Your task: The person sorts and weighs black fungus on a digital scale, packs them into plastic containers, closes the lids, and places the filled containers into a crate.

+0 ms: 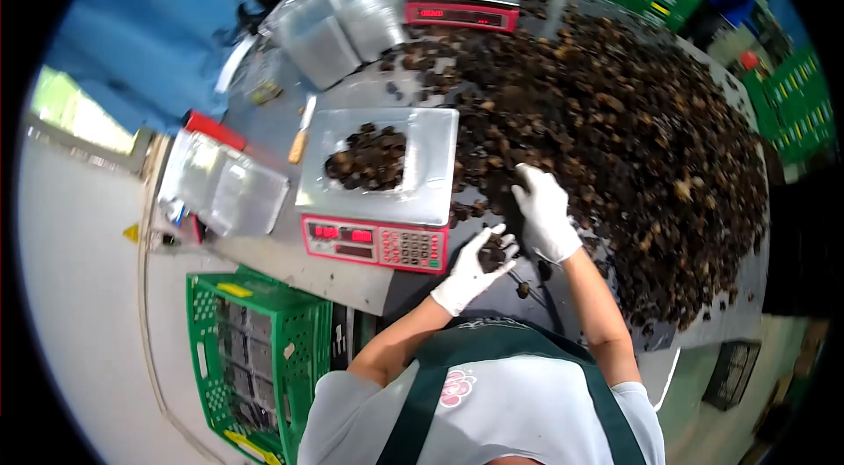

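Observation:
My left hand [470, 273], in a white glove, is turned palm up with several dark brown mushroom-like pieces [493, 252] cupped in it. My right hand [547, 214], also gloved in white, is at the near left edge of a large heap of the same pieces [615, 122]. Its fingers are partly spread, and I see nothing in them. Left of my hands, a red and silver digital scale [376, 243] carries a clear plastic tray [410, 148] partly filled with dark pieces [367, 157]. The scale's digits are too blurred to read.
A knife with a wooden handle [299, 146] lies left of the scale. Stacked clear trays [318, 39] stand behind it, with more trays [233, 192] at left. A second scale [462, 15] faces a co-worker. Green crates [303, 359] stand below left and at the back.

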A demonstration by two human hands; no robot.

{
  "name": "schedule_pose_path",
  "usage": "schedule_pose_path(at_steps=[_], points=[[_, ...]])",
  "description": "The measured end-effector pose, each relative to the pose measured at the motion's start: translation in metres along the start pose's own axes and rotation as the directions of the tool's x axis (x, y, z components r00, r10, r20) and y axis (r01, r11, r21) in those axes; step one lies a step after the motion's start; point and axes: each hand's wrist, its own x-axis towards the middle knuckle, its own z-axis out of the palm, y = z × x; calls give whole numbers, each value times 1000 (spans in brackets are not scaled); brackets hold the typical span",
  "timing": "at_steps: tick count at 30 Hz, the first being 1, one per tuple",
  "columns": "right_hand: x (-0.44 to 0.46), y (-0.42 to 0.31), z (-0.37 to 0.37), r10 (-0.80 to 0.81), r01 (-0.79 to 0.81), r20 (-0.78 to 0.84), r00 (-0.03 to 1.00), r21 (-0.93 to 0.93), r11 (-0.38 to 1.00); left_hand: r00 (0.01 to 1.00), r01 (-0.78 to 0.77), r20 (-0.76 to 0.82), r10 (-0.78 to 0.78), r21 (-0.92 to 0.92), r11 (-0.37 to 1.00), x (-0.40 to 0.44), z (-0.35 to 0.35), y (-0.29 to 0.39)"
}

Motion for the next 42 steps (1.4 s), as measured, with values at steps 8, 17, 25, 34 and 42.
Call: schedule_pose_path(at_steps=[8, 17, 25, 34, 42], points=[[13, 27, 44, -10, 9, -77, 997, -14, 1000, 995, -39, 97, 35, 35, 999, -13, 4, 4], [-62, -50, -57, -156, 110, 183, 971, 240, 965, 991, 9, 135, -16, 47, 999, -3, 6, 2], [-83, -72, -81, 53, -69, 55, 997, 329, 942, 989, -31, 148, 17, 92, 995, -34, 19, 28], [-94, -76, -70, 119, -118, 14, 993, 277, 954, -92, -595, 267, 959, 758, -268, -85, 56, 191], [-74, -96, -41, 118, -117, 9, 993, 247, 962, 198, -1, 581, 790, 806, -593, -87, 31, 233]])
